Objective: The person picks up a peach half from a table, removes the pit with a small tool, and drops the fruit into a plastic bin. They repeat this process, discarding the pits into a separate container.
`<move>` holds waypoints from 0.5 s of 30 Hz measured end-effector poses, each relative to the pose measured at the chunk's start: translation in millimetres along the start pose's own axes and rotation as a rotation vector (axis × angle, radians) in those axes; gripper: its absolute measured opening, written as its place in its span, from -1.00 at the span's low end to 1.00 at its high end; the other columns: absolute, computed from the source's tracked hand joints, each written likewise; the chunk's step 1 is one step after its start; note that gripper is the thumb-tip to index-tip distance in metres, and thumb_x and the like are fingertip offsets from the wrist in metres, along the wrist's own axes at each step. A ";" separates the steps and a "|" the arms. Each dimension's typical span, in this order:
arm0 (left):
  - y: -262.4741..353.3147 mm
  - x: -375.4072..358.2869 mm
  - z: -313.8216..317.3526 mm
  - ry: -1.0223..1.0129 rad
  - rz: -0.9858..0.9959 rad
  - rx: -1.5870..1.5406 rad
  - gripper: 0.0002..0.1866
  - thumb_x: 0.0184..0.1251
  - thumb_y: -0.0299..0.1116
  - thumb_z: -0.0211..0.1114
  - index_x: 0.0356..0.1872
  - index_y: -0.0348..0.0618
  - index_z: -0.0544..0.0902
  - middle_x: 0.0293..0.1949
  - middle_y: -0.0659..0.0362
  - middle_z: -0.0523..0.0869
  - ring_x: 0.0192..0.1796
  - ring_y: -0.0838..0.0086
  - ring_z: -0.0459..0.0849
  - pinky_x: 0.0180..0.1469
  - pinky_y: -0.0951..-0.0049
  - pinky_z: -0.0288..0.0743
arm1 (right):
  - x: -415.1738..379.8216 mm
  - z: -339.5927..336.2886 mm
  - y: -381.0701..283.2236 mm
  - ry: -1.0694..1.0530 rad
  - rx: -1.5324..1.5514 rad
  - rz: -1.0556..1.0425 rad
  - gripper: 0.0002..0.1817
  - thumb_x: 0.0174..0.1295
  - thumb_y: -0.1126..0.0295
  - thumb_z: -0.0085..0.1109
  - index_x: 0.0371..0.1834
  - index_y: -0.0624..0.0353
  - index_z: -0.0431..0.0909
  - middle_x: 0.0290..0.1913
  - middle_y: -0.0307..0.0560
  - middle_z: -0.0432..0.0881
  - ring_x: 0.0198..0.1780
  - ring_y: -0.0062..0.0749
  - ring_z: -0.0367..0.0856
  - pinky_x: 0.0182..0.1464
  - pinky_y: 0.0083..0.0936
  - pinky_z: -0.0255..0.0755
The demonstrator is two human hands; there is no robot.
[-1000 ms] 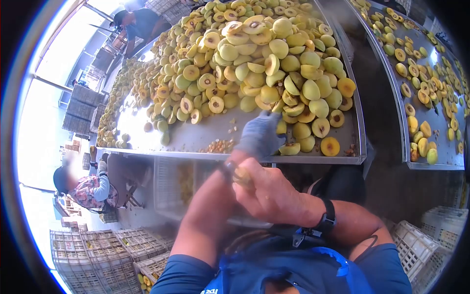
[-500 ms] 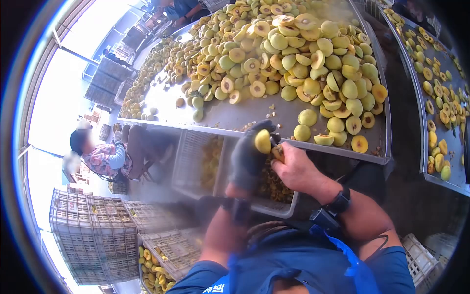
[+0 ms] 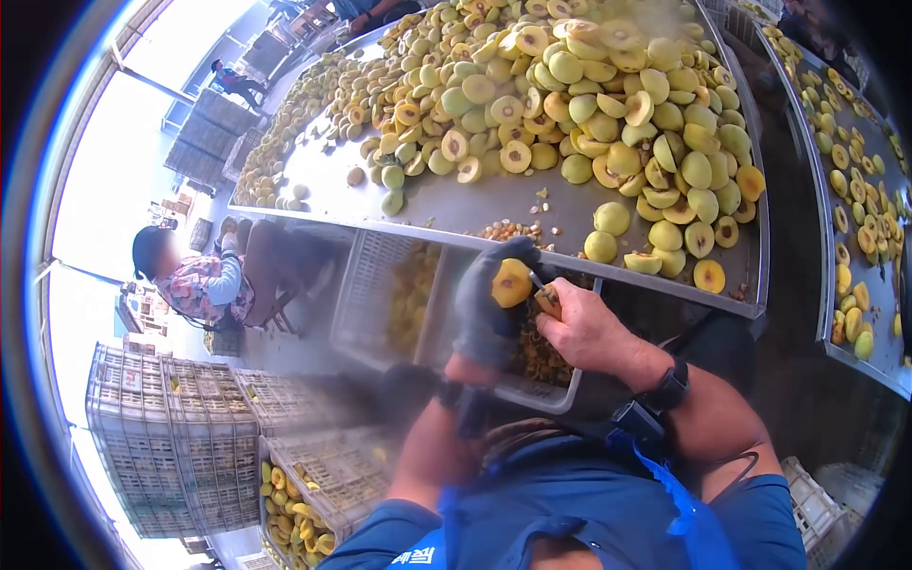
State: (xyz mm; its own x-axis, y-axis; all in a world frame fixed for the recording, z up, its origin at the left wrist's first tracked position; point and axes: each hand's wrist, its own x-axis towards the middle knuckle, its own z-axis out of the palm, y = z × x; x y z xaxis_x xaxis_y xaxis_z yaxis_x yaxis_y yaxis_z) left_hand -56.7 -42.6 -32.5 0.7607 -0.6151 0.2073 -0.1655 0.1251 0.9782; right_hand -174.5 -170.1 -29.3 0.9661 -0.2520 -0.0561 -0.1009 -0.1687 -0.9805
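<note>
My left hand (image 3: 483, 309), in a dark grey glove, is closed around a yellow peach half (image 3: 511, 283) whose cut face is turned up toward me. In my bare right hand (image 3: 587, 328) is a small hand tool (image 3: 548, 300) with a brownish handle. Its short metal tip is right at the edge of the peach half. Both hands are in front of the metal table's near edge, over a crate (image 3: 540, 397) with brown scraps in it. Large heaps of halved peaches (image 3: 570, 104) cover much of the metal table (image 3: 456, 211).
Pit pieces (image 3: 508, 231) lie by the table's near edge. Left of my hands stands a white crate (image 3: 366, 294) with yellow fruit. Stacked crates (image 3: 171, 446) rise at lower left. A seated person (image 3: 204, 280) is at left. Another fruit table (image 3: 869, 190) stands at right.
The peach half now shows its cut face more fully, and the tool's metal tip is more visible beside it. The whole view has shifted slightly.
</note>
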 end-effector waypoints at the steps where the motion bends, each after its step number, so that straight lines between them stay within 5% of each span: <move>1: -1.2 1.0 -12.9 0.057 -0.086 -0.093 -0.57 0.62 -0.28 0.01 0.28 -0.35 0.61 0.13 0.03 0.72 0.18 0.32 0.69 0.28 0.30 0.58 | -0.2 -0.3 -0.7 -0.012 -0.013 0.019 -0.77 0.36 0.37 0.21 -0.09 0.31 0.47 -0.32 0.19 0.68 -0.24 0.03 0.70 -0.11 -0.15 0.54; 3: -4.0 3.4 -38.7 0.198 -0.241 -0.296 -0.64 0.56 -0.36 0.11 0.21 -0.33 0.65 0.09 0.05 0.73 0.14 0.34 0.71 0.21 0.30 0.63 | -2.1 -1.3 -3.4 -0.016 -0.022 0.012 -0.77 0.36 0.36 0.22 -0.12 0.31 0.46 -0.34 0.19 0.66 -0.27 0.02 0.69 -0.14 -0.15 0.53; 4: -23.2 7.5 -65.3 0.349 -0.144 -0.257 -0.68 0.51 -0.41 0.17 0.14 -0.35 0.67 0.04 0.04 0.75 0.06 0.32 0.75 0.13 0.32 0.67 | -3.2 -3.2 -4.5 -0.011 -0.028 0.010 -0.76 0.36 0.35 0.22 -0.13 0.30 0.45 -0.36 0.19 0.65 -0.28 0.01 0.68 -0.15 -0.16 0.53; 7: -8.4 21.6 -122.0 0.506 -0.191 0.479 -0.67 0.47 -0.40 0.30 0.13 -0.40 0.69 0.05 -0.01 0.78 0.00 0.33 0.78 0.11 0.41 0.67 | -7.9 -6.1 -1.7 -0.018 -0.065 -0.065 -0.74 0.38 0.33 0.19 -0.07 0.31 0.44 -0.39 0.29 0.67 -0.29 0.20 0.71 -0.20 -0.08 0.54; 11: -13.8 63.4 -116.8 0.356 0.027 0.724 -0.57 0.39 -0.34 0.40 0.21 -0.36 0.66 0.06 -0.05 0.79 0.07 0.34 0.76 0.18 0.34 0.62 | -14.2 -10.3 -19.5 -0.023 -0.030 -0.140 -0.71 0.39 0.35 0.17 0.01 0.31 0.40 -0.46 0.31 0.65 -0.31 0.31 0.70 -0.27 0.01 0.54; 14: -9.8 92.4 -12.8 0.092 -0.023 0.563 -0.52 0.35 -0.31 0.44 0.25 -0.27 0.65 0.07 -0.03 0.78 0.08 0.27 0.76 0.19 0.29 0.61 | -15.4 -15.0 -30.7 0.035 -0.002 -0.169 -0.73 0.38 0.36 0.19 0.00 0.28 0.40 -0.45 0.30 0.65 -0.29 0.31 0.71 -0.27 -0.01 0.56; 15: -11.2 100.9 19.9 -0.049 0.008 0.744 -0.50 0.30 -0.32 0.47 0.25 -0.23 0.66 0.01 -0.05 0.78 0.03 0.27 0.79 0.14 0.33 0.63 | -15.3 -17.0 -32.2 0.076 0.007 -0.184 -0.74 0.38 0.38 0.19 0.00 0.27 0.41 -0.44 0.29 0.66 -0.30 0.31 0.71 -0.27 -0.03 0.56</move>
State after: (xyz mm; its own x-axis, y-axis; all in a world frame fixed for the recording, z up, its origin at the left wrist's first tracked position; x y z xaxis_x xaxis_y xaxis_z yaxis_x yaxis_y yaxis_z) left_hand 9.4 -121.5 -22.6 0.7316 -0.6526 0.1971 -0.5655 -0.4195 0.7101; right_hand -190.1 -177.1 6.4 0.9473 -0.2890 0.1381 0.0773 -0.2120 -0.9742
